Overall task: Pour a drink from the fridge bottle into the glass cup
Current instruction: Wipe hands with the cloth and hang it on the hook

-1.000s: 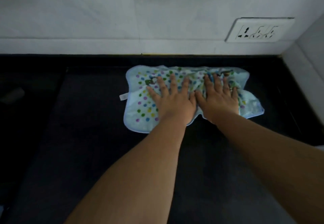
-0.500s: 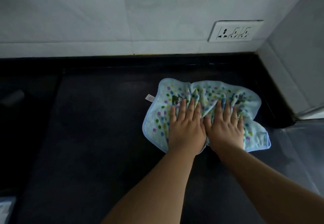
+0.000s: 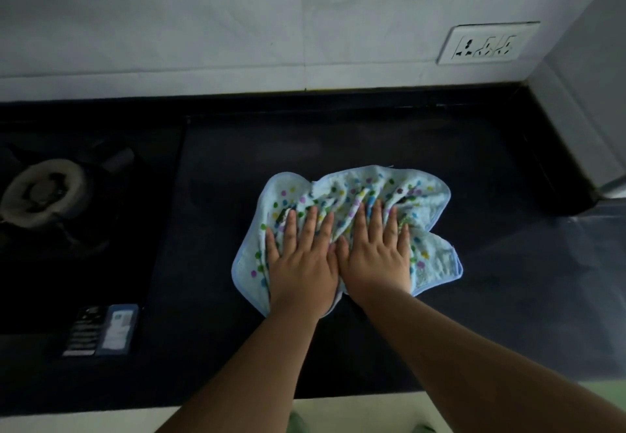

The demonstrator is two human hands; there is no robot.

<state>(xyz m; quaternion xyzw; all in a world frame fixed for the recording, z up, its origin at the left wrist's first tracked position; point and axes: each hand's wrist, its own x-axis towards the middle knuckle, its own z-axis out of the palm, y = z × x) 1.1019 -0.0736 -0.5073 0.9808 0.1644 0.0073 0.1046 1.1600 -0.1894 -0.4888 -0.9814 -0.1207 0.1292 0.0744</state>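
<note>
A light blue cloth (image 3: 430, 192) with coloured dots lies bunched on the black counter (image 3: 338, 137). My left hand (image 3: 303, 259) and my right hand (image 3: 376, 256) press flat on it side by side, fingers straight and pointing toward the wall. No bottle or glass cup is in view.
A gas stove with a burner (image 3: 44, 192) sits at the left, with a label sticker (image 3: 101, 329) near its front. A white wall socket (image 3: 487, 42) is on the tiled wall at the back right. A grey side wall (image 3: 582, 93) bounds the counter on the right. The counter's front edge runs along the bottom.
Both hands have drawn the cloth toward me and rightward from near the back wall; the cloth is more bunched. The stove has come into view.
</note>
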